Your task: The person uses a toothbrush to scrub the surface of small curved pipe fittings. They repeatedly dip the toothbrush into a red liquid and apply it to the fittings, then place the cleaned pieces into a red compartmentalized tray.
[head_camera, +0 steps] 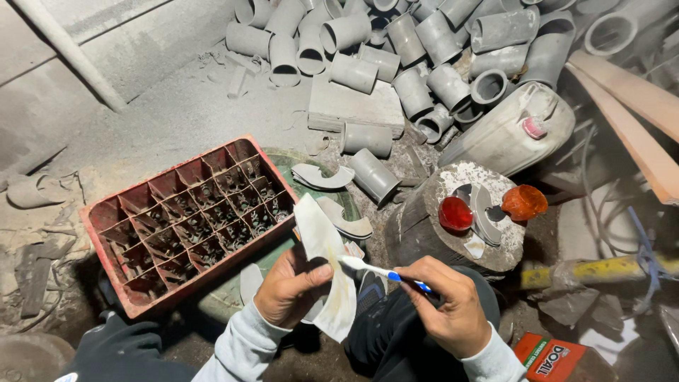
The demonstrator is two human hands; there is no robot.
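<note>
Both hands (293, 286) (449, 308) closed, near together

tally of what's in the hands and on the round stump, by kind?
Curved white piece, in left hand: 1
Toothbrush, in right hand: 1
Red cap on stump: 1
Orange cap at stump edge: 1
Grey curved piece on stump: 1
Total: 5

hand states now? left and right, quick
Left hand: closed on a curved, pale grey plastic pipe cut-out.
Right hand: closed on a white and blue toothbrush, its tip on the piece.
</note>
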